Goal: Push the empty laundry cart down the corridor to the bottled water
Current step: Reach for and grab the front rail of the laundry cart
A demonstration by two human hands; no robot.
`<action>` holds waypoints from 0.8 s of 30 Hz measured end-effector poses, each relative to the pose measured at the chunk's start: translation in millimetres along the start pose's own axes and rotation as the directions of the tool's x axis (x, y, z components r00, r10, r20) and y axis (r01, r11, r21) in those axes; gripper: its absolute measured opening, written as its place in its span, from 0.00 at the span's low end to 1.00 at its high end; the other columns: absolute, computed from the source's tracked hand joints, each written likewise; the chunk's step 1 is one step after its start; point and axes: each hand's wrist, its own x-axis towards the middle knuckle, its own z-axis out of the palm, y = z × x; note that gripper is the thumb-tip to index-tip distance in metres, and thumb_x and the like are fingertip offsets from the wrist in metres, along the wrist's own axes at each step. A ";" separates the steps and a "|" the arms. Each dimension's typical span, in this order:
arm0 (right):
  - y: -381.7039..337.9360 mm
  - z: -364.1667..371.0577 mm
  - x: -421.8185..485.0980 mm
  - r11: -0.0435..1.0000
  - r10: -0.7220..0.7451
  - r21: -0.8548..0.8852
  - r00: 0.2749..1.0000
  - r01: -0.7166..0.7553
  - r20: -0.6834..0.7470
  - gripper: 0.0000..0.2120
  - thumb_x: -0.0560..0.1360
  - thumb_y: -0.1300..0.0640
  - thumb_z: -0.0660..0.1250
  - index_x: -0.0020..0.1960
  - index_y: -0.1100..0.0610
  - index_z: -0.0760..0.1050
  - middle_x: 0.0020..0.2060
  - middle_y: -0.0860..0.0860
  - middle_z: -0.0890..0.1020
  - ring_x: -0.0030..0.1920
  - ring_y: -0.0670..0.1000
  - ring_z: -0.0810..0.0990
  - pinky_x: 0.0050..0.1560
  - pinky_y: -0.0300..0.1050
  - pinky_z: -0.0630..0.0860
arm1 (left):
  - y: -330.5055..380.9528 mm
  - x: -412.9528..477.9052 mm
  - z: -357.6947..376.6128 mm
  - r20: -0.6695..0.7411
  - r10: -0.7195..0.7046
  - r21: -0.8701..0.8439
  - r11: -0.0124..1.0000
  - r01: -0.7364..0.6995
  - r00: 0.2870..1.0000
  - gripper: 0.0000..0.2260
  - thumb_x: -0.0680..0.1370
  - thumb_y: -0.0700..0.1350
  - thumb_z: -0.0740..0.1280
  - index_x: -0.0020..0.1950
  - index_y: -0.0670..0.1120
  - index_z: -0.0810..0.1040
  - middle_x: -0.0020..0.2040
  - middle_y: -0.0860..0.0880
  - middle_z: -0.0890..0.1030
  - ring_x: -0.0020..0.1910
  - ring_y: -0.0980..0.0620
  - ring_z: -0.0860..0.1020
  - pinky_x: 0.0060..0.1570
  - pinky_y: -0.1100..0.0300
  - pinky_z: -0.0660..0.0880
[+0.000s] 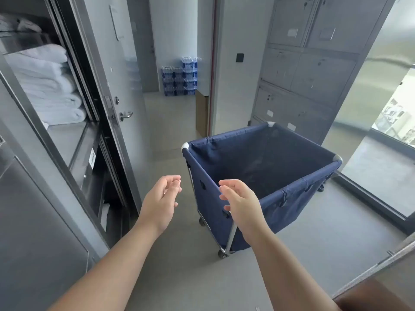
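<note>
Shelving: on your far left, an open metal cabinet holds a stack of folded white towels on an upper shelf.
Door: just right of the cabinet, a grey door with a lever handle stands open along the corridor.
Your left hand: your left hand is raised in front of you, fingers loosely curled and apart, holding nothing; it sits just left of the cart and clear of it.
Bottled water: blue shrink-wrapped packs of bottled water are stacked against the far wall at the corridor's end, well apart from the cart.
Your right hand: your right hand is also open with fingers slightly bent, in front of the cart's near corner; whether it touches the rim you cannot tell.
Laundry cart: the navy laundry cart stands on the grey floor just ahead and right of centre, empty, on small wheels. Its long axis runs from near-left to far-right, one corner pointing at you.
Lockers: grey lockers rise behind the cart.
</note>
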 end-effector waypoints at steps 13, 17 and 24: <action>19.1 35.7 17.0 0.994 -0.052 -0.100 0.997 0.046 -0.060 0.06 0.76 0.51 0.64 0.50 0.41 0.78 0.42 0.38 0.83 0.44 0.39 0.80 0.37 0.31 0.73 | -27.4 37.6 1.9 0.014 -0.051 0.030 0.998 0.051 0.999 0.10 0.84 0.53 0.59 0.60 0.58 0.78 0.56 0.59 0.81 0.57 0.61 0.79 0.56 0.50 0.79; 12.8 41.5 42.3 0.991 -0.057 -0.123 0.993 0.045 -0.101 0.08 0.76 0.54 0.64 0.50 0.42 0.78 0.39 0.41 0.83 0.39 0.38 0.79 0.32 0.29 0.72 | -35.3 67.4 -4.1 0.047 -0.055 0.059 0.997 0.052 0.997 0.10 0.84 0.53 0.59 0.60 0.58 0.78 0.55 0.60 0.81 0.56 0.60 0.80 0.56 0.49 0.79; 11.3 52.3 87.1 0.978 -0.018 -0.209 0.995 -0.004 -0.101 0.09 0.77 0.55 0.63 0.53 0.43 0.77 0.45 0.38 0.82 0.44 0.38 0.79 0.42 0.35 0.75 | -46.2 112.4 -8.6 0.036 -0.061 0.120 0.991 0.056 0.997 0.09 0.83 0.53 0.61 0.59 0.59 0.79 0.50 0.58 0.83 0.51 0.60 0.80 0.57 0.47 0.78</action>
